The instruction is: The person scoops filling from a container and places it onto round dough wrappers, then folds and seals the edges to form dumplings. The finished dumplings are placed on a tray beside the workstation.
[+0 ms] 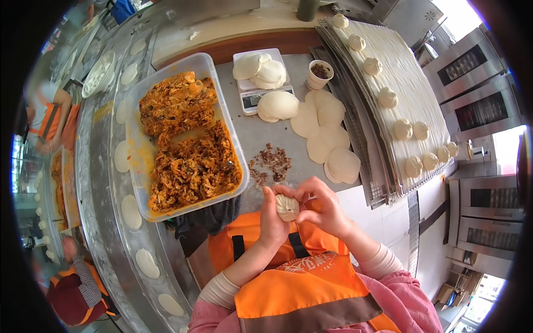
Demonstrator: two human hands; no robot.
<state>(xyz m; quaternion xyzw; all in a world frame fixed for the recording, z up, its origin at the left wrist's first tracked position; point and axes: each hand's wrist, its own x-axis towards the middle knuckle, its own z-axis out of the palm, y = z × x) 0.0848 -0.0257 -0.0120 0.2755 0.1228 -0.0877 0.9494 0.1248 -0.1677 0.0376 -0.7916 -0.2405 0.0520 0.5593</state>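
Note:
A small pleated white dough bun sits between both my hands, close to my orange apron. My left hand cups it from the left and below. My right hand pinches its top pleats from the right. Just beyond my hands lies a scatter of brown filling crumbs on the grey counter. To the left stands a clear plastic tub full of orange-brown shredded filling. Flat round dough wrappers lie overlapped to the right of the crumbs.
A small scale carries dough discs at the back. Beside it is a paper cup with dark filling. A stack of lined trays on the right holds several finished buns. Dough rounds ride a curved conveyor at left. Other people in orange aprons stand far left.

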